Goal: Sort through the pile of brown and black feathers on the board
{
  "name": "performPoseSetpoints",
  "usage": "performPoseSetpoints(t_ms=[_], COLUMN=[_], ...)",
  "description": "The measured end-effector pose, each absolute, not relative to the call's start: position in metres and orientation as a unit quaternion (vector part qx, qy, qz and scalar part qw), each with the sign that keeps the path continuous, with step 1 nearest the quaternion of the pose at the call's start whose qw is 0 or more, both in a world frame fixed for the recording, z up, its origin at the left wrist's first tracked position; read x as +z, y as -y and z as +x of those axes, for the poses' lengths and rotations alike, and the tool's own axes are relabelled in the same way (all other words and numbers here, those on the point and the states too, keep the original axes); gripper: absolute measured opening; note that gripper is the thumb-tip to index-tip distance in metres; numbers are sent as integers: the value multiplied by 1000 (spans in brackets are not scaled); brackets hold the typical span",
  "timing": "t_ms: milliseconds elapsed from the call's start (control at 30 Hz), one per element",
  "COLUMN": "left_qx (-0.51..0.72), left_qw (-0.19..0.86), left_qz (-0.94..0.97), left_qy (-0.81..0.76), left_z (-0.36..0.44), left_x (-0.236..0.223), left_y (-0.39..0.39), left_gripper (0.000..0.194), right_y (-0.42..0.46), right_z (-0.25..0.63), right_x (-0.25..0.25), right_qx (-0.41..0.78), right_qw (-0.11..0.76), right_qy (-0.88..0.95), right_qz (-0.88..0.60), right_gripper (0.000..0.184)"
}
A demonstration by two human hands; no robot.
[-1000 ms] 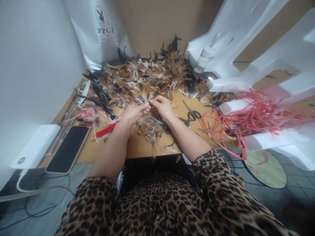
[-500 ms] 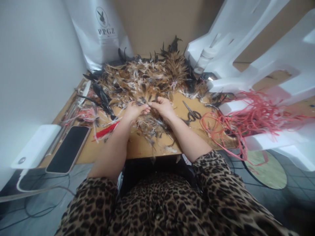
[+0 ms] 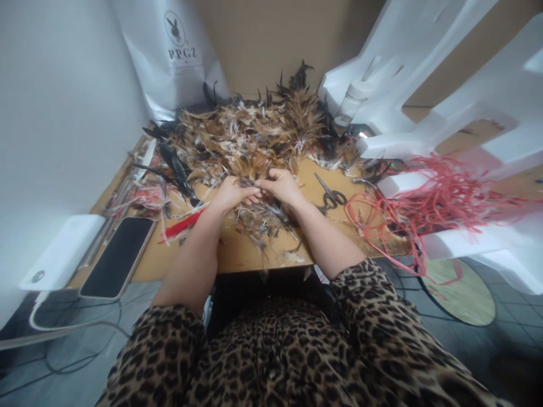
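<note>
Side by side at the front of a big heap of brown feathers point(image 3: 237, 127), my two hands nearly touch. My left hand point(image 3: 232, 193) is closed, thumb and fingers pinched on a small bunch of brown feathers point(image 3: 248, 167) that fans out away from me. My right hand point(image 3: 279, 185) is closed on the same bunch from the other side, its fingertips close to the left thumb. The quill ends are hidden by my fingers. Below the hands lie loose feather scraps point(image 3: 265, 223) and white threads. Dark-handled scissors point(image 3: 331, 192) rest to the right.
Red plastic strands point(image 3: 449, 198) tangle over white foam pieces point(image 3: 449, 240) on the right. A phone point(image 3: 117, 257) and a white power bank point(image 3: 63, 251) lie at the left edge. Behind stand a silver bag point(image 3: 178, 73) and a clear bottle point(image 3: 352, 104). A red strip point(image 3: 182, 224) lies left.
My fingers have shifted slightly around the feather bunch, and the left thumb sits a little lower. The bunch's fan has changed shape a little. All else stays in place.
</note>
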State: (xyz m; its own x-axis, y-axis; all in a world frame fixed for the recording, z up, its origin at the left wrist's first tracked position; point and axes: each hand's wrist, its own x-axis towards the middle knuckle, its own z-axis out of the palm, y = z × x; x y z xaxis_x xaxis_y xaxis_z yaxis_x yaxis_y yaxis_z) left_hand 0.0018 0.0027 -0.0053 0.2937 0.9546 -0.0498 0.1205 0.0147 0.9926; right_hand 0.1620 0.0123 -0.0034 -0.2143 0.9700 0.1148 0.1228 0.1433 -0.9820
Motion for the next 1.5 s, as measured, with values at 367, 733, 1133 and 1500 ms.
performPoseSetpoints(t_ms=[367, 733, 1133, 1500], left_qx=[360, 299, 349, 385], left_qw=[568, 520, 566, 553], left_qz=[557, 618, 558, 549], left_qy=[-488, -508, -496, -495], left_z=[4, 3, 12, 13], left_x=[-5, -4, -6, -8], left_y=[-4, -2, -5, -4], left_gripper=[11, 13, 10, 11], right_y=[-11, -10, -13, -16], right_z=[162, 155, 156, 158], right_x=[-1, -11, -8, -11], right_qx=[393, 398, 395, 494], right_qw=[401, 402, 444, 461], right_qy=[687, 690, 632, 570], right_qz=[-462, -451, -498, -468], right_gripper=[24, 24, 24, 34])
